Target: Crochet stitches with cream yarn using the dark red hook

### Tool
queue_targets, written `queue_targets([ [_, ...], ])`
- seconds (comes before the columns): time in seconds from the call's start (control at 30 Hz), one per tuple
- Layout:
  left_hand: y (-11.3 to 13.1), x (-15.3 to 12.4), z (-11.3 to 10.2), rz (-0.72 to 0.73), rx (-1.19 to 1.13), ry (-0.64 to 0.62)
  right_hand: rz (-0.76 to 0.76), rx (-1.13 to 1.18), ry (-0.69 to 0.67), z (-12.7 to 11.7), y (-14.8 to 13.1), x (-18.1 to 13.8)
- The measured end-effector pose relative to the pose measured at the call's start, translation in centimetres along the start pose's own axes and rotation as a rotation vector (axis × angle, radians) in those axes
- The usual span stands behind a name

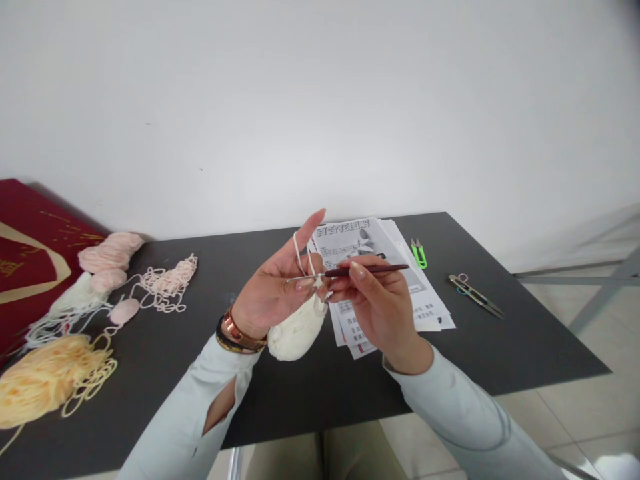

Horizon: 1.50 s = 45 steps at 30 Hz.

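Observation:
My right hand (377, 293) grips a crochet hook (385, 269) by its dark brown handle, with the thin metal shaft pointing left. My left hand (273, 290) pinches white yarn (319, 285) between thumb and fingers close to the hook's shaft. Its index finger is raised, and a strand of the yarn runs around it. Whether the hook's tip is inside a loop, I cannot tell. Below and behind the hands a ball of white yarn (295, 333) rests on the dark table (320, 393), partly hidden by my left hand.
Printed sheets (425, 300) lie behind my right hand. Green thread snips (419, 255) and metal scissors (477, 297) lie further right. Loose pink yarn (170, 283), pink balls (110, 257) and a yellow skein (50, 380) spread over the left side. A red bag (35, 220) stands against the wall.

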<state>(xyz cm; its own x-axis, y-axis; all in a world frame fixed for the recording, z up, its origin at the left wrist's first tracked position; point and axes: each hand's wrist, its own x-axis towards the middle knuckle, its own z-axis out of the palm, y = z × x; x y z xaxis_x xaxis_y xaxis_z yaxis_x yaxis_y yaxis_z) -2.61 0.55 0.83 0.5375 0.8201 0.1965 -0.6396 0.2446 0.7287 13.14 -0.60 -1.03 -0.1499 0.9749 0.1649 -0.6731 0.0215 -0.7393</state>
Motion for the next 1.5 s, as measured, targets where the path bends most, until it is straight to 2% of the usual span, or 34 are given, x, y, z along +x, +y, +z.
queue_targets([
  [0.13,0.2,-0.1,0.3,-0.005,-0.026,-0.03,0.123,0.133,-0.088,0.1,-0.1,0.1],
  [0.27,0.2,-0.1,0.4,0.001,-0.042,-0.026,0.144,0.149,-0.114,-0.3,-0.2,0.3],
  [0.63,0.0,-0.2,0.3,0.025,-0.04,-0.039,-0.154,-0.032,-0.148,-0.6,-0.9,0.4],
  [0.8,0.1,-0.2,0.2,0.008,-0.013,-0.038,-0.246,-0.137,-0.107,-0.9,-1.5,0.4],
  [1.07,0.2,-0.2,0.3,0.006,0.026,-0.033,-0.382,-0.209,-0.122,-1.1,-1.8,0.1],
  [1.17,0.2,-0.2,0.3,0.014,0.035,-0.029,-0.315,-0.178,-0.097,-0.9,-1.6,0.0],
  [1.33,0.2,-0.3,0.3,0.012,0.05,-0.016,-0.042,0.002,-0.025,-0.2,-1.1,0.0],
  [1.5,0.3,-0.3,0.4,0.02,0.069,0.0,0.096,0.117,-0.042,-0.1,-0.7,0.0],
])
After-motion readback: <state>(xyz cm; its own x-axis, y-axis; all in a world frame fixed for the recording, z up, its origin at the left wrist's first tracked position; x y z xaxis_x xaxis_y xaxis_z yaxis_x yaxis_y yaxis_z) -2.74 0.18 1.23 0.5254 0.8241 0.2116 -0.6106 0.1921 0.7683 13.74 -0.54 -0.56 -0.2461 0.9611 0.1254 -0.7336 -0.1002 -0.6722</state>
